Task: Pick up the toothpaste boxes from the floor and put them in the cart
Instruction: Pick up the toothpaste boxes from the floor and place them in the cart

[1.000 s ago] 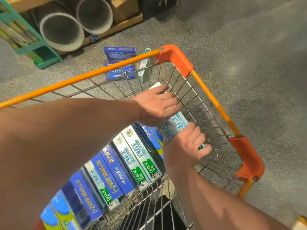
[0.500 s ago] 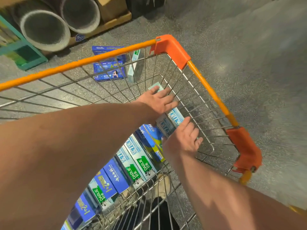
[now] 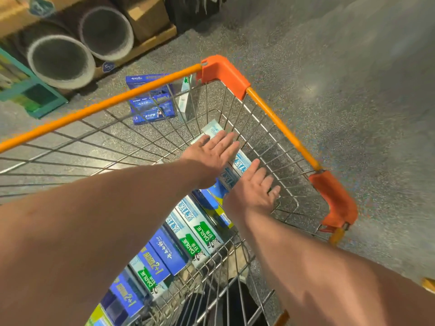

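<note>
A wire cart (image 3: 280, 128) with an orange rim holds a row of several toothpaste boxes (image 3: 188, 229) along its floor. A pale blue-and-white box (image 3: 237, 165) lies at the far end of that row. My left hand (image 3: 211, 151) hovers over it with straight, spread fingers. My right hand (image 3: 256, 187) is just right of the box, fingers straight and loose, holding nothing. Beyond the cart's far wall, blue toothpaste boxes (image 3: 153, 102) and one white-green box (image 3: 184, 97) lie on the floor.
Two large rolled tubes (image 3: 61, 60) and a cardboard box (image 3: 146, 17) sit on a wooden pallet at the back left. A green shelf frame (image 3: 30, 90) stands at the left. Grey speckled floor (image 3: 353, 78) spreads to the right.
Both hands gripped the pale box a second ago and lowered it onto the cart floor. They have since let go and opened, lifting slightly off it.
</note>
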The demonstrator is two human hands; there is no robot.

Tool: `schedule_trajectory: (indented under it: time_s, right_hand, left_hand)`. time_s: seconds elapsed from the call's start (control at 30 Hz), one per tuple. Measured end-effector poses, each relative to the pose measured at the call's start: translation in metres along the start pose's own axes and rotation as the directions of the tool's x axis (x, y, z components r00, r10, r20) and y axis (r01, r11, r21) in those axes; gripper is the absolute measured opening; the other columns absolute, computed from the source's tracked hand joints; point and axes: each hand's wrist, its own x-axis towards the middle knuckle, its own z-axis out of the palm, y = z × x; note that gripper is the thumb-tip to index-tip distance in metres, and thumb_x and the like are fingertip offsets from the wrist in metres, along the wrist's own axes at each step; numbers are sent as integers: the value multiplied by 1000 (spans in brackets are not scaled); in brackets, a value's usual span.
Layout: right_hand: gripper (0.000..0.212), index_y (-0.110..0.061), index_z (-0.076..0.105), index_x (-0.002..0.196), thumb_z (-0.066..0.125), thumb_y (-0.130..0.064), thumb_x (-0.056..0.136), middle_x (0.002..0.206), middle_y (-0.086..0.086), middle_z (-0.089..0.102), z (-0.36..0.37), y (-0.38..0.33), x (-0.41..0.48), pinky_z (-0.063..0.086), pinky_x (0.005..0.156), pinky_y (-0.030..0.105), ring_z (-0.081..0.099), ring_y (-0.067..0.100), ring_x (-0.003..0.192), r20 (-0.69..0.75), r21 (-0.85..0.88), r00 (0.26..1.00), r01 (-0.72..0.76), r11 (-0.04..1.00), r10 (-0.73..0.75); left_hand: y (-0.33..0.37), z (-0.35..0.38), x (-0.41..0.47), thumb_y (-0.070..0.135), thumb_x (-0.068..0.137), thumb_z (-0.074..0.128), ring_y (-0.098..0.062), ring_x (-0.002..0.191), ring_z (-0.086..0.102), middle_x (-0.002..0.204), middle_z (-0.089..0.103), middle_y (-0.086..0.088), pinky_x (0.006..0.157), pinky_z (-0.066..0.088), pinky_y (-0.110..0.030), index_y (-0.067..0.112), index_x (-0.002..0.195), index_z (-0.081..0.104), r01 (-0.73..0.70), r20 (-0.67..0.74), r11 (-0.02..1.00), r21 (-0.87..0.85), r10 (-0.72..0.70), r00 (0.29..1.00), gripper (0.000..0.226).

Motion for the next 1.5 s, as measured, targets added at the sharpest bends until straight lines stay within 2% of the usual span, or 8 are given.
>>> schedule_trajectory:
  time_s: [0.13, 0.2, 0.27, 0.33, 0.67, 0.9, 1.13, 1.5]
  right_hand:
    - [88, -8, -3, 159, 54, -38, 100, 161, 13, 24, -32, 1, -13, 33, 113, 45, 28, 31, 146, -59, 73, 993, 106, 992, -102]
    - [78, -13, 6, 160, 55, -30, 102, 157, 12, 33, -59, 4, -26, 40, 106, 42, 37, 30, 142, -61, 94, 977, 208, 974, -203]
    - [69, -18, 21, 156, 58, -32, 99, 149, 9, 41, -93, 12, -48, 42, 103, 41, 45, 31, 136, -60, 104, 951, 308, 946, -303]
    - [61, -20, 33, 150, 58, -37, 97, 143, 8, 45, -125, 24, -76, 45, 104, 42, 49, 31, 131, -86, 98, 927, 374, 922, -366]
    - [66, -14, 38, 149, 62, -42, 94, 142, 11, 49, -250, 156, -213, 44, 108, 44, 50, 33, 131, -259, 163, 928, 315, 935, -268]
    - [76, -15, 35, 155, 62, -50, 94, 150, 15, 47, -297, 293, -300, 37, 114, 40, 44, 31, 139, -365, 179, 912, 265, 948, -186]
    - [71, -25, 41, 153, 63, -53, 92, 148, 8, 53, -273, 467, -414, 41, 111, 40, 48, 28, 137, -413, 228, 909, 163, 960, -56]
    - [76, -29, 46, 150, 64, -65, 85, 136, 3, 63, -193, 685, -504, 49, 101, 39, 59, 24, 124, -315, 389, 929, -62, 919, 195]
  left_hand:
    - [-16, -27, -38, 29, 101, 46, -24, 155, -3, 168, -13, -5, 123, 15, -50, 17, 160, -13, 47, 46, 995, -92, -43, 998, 85]
    - [-24, -51, -63, 33, 96, 50, -25, 151, 24, 168, 15, -5, 115, 35, -49, 19, 161, 8, 62, 33, 990, -128, -58, 998, 78]
    - [-28, -80, -91, 40, 92, 55, -27, 131, 50, 148, 46, -3, 97, 49, -44, 21, 150, 31, 62, -10, 990, -129, -64, 998, 66]
    - [-28, -112, -119, 48, 92, 56, -28, 119, 57, 134, 55, -2, 89, 50, -42, 21, 140, 39, 63, -34, 993, -99, -67, 997, 58]
    - [41, -282, -223, 61, 91, 50, -26, 115, 61, 129, 58, -1, 86, 52, -38, 22, 134, 44, -47, -223, 998, 48, 57, 973, 58]
    - [166, -377, -260, 60, 91, 53, -25, 118, 60, 133, 57, 0, 87, 51, -37, 26, 144, 41, -175, -372, 977, 118, 207, 905, 64]
    - [352, -421, -286, 60, 89, 53, -28, 120, 59, 132, 60, -3, 90, 51, -38, 26, 140, 45, -304, -412, 935, 181, 353, 840, 62]
    - [622, -415, -285, 61, 90, 52, -25, 114, 60, 128, 59, -2, 84, 54, -39, 24, 140, 43, -533, -267, 780, 327, 618, 740, 63]
